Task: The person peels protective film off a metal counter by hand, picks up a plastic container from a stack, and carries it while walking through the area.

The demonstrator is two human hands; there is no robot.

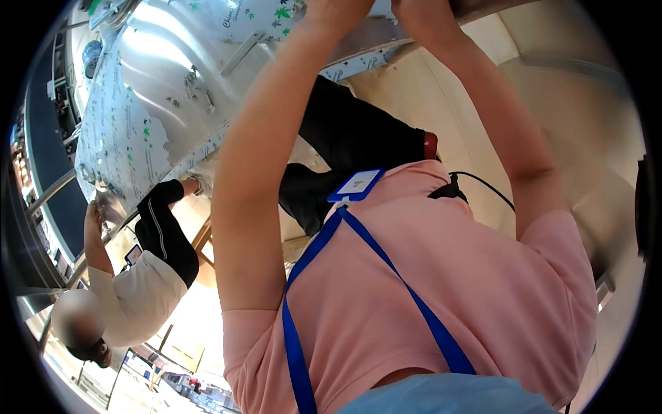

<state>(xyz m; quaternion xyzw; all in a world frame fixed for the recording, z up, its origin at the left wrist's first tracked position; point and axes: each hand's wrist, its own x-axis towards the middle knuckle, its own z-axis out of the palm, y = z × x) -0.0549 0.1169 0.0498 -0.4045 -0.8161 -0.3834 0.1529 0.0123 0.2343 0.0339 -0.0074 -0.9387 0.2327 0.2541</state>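
Note:
My left hand (339, 12) is at the top edge of the view, above the near edge of a shiny metal worktop (196, 127). Close by on its right is my right hand (422, 15), also cut off by the frame. The fingers of both hands lie outside the picture, so whatever they hold or touch is hidden. Left of my left forearm, a flat metal strip (243, 54) lies on the worktop. Small pieces (193, 77), too small to name, are scattered farther left. Film (131, 110) printed with green leaves covers part of the metal.
A co-worker (145, 290) sits at the left, one hand (94, 217) at the worktop's edge. Beyond runs a dark belt-like surface (55, 172) with metal rails. My blue lanyard and badge (356, 185) hang over my lap. A black cable (486, 186) runs by my right side.

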